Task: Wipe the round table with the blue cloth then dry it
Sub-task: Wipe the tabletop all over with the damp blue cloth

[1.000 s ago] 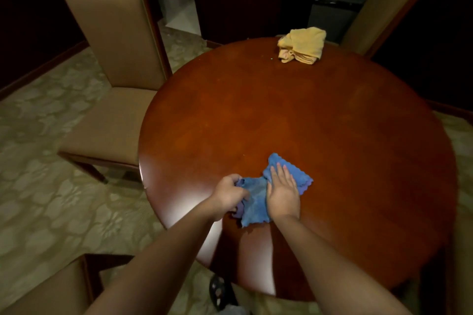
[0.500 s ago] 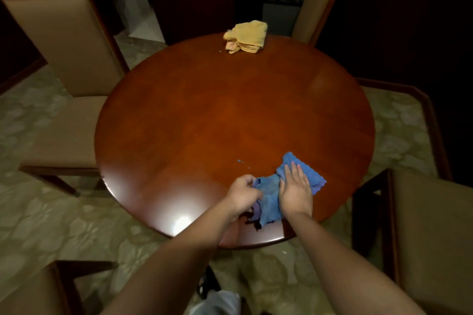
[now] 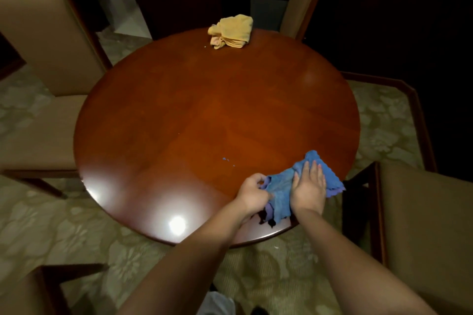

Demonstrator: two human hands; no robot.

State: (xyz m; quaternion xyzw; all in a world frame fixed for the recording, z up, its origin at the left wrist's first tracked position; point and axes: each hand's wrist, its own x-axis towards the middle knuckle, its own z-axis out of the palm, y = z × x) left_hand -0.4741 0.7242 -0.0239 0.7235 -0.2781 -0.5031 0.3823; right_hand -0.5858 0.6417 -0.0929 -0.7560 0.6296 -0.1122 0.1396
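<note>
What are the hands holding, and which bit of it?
The left hand grips the blue cloth by its bunched left end. The right hand holds nothing; it presses flat on the cloth's middle.

The table (image 3: 204, 115) has a polished wood top, reddish brown and smooth, glossy enough to throw back bright spots of lamp light near its near-left rim. The blue cloth (image 3: 281, 186) looks like soft, napped fabric, matt, rumpled into folds, with a wavy stitched edge on its right side. The yellow cloth (image 3: 231, 30) at the far rim is a similar matt, fuzzy fabric, bunched up. The chairs (image 3: 46, 41) have dark, lightly shiny wood frames and tan upholstery with a faint sheen, smooth and unpatterned. The carpet (image 3: 64, 233) is matt woven pile with a pale leafy pattern.
</note>
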